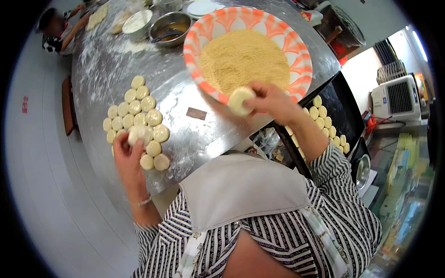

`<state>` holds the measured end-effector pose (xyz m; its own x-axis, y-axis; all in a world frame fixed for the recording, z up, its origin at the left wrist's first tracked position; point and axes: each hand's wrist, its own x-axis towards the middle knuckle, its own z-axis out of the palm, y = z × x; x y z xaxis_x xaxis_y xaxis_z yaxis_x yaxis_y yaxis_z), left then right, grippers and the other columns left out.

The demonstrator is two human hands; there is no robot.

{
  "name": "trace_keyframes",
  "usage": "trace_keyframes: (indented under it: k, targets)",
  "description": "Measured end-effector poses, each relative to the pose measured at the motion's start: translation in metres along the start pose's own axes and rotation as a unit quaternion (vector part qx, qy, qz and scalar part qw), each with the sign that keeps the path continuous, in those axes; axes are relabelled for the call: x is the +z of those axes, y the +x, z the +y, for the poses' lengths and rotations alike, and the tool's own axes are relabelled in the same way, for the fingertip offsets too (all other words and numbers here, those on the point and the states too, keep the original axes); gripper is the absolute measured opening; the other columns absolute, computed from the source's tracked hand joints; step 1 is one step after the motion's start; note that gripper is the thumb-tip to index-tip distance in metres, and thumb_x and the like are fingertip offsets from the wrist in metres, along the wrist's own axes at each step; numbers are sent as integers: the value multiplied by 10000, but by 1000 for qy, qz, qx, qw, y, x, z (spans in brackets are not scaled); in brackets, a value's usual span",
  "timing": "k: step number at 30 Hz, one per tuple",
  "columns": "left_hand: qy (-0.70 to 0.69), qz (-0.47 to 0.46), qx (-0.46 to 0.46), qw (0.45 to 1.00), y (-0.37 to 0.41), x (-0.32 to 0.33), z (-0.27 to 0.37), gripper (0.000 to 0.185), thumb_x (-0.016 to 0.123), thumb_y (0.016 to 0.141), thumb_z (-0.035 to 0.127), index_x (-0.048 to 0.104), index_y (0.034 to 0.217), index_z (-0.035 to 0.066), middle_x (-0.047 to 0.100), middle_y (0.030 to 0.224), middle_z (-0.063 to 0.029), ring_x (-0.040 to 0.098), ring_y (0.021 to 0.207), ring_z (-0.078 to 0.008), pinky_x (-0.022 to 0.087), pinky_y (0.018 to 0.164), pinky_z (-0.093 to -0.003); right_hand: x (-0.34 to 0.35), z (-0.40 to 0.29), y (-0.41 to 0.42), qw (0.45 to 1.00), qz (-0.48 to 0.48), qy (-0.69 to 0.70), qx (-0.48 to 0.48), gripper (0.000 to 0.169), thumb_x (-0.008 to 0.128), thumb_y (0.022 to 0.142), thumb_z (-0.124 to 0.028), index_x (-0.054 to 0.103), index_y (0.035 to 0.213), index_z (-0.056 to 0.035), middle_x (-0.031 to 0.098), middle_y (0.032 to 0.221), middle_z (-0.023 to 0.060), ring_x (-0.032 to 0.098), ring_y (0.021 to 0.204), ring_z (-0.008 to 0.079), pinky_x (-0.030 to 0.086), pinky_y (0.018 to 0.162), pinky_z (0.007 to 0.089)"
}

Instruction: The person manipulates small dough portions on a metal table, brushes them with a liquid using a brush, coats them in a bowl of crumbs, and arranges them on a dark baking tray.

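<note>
Between the thumb and fingers of my right hand [275, 104] is a pale dough disc [240, 101], held at the near rim of a large orange-and-white basin [195, 62]. Fine tan seeds [248, 57], apparently sesame, fill much of that basin. My left hand [129, 156] pinches another dough disc [142, 134], somewhat blurred, over the near part of a cluster of dough discs [135, 107]. Several discs in this cluster have a shiny, wet-looking top. They lie close together on the floury metal table [174, 87].
A black baking tray [342, 99] with rows of dough discs [320, 123] is at the right. Beyond the cluster stand a metal bowl of liquid [171, 27] holding a dark-handled utensil and a bowl of white flour [137, 22]. Another person [57, 29] works at the far left.
</note>
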<state>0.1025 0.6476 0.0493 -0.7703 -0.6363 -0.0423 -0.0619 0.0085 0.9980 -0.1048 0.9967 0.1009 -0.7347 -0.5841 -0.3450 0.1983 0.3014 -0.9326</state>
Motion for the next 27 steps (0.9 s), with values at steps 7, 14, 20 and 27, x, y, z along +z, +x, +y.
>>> trace_keyframes:
  k: [7,14,20,27]
  targets:
    - [285,-227,343,866,134,222,50,300,758,818,135,566,1026,36,647,983,-138,657,870,-323,537,769,-422,-114,20,47,797,311,-505,-112,316,785,874,-253,689,1056,-14,695,1022,124,680,950,293,572,816,405]
    - [518,-515,370,574,185,343,6,426,801,791,227,635,1153,76,614,1065,-169,644,1049,-378,541,886,-482,-138,66,70,768,189,-609,-62,293,773,856,-203,684,1073,-27,659,1140,143,658,1106,353,586,880,474]
    - [494,-480,446,571,179,362,-7,448,815,778,228,626,1153,74,597,1101,-157,646,1057,-363,559,872,-486,-140,81,79,757,190,-621,-66,198,721,863,-151,680,1009,-26,666,1054,176,695,989,361,592,816,473]
    - [471,-473,483,567,169,351,-17,428,806,794,239,605,1129,64,600,1075,-150,655,1042,-376,562,862,-483,-109,64,72,750,98,-653,-45,343,806,812,-263,661,1024,-35,669,977,159,720,885,356,590,747,452]
